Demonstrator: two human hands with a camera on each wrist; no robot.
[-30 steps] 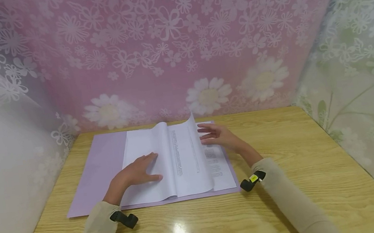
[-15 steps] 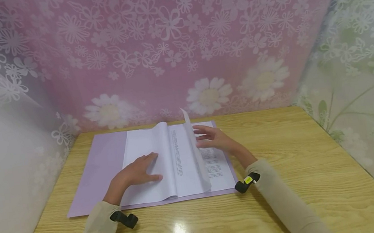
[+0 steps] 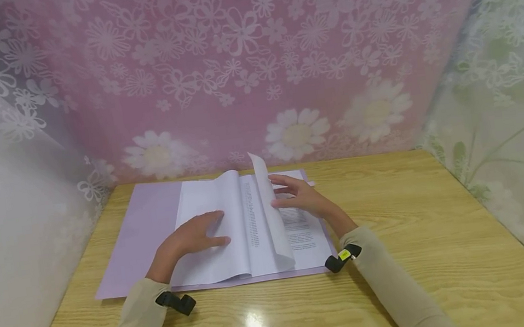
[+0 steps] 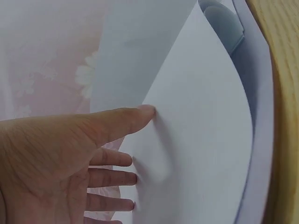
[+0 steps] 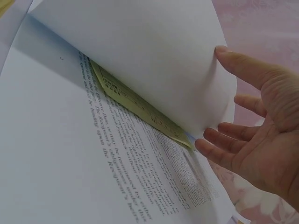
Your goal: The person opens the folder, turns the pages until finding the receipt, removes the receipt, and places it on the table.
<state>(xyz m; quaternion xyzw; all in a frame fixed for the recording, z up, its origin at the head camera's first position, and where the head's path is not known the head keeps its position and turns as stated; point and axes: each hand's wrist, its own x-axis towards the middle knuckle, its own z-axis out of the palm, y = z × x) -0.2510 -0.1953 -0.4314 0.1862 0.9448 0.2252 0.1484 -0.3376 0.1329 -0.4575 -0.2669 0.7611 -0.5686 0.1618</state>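
Note:
A lilac folder lies spread on the table, holding a stack of white printed sheets. My left hand rests on the turned-over pages at the left, thumb and fingers spread. In the left wrist view its fingertips are at the curved white paper. My right hand is at a raised page, its loosely extended fingers and thumb touching the back of it. Under that page, the right wrist view shows a yellow printed slip lying on a sheet of text.
The folder sits on a wood-grain table, against a pink flowered backdrop. Pale flowered panels stand at left and right. Each wrist carries a small black camera. A small pale tab sticks out at the folder's right edge.
The raised page has swung leftward and stands more upright, and my right hand has followed it left. My left hand stays on the left pages. The head view has shifted slightly.

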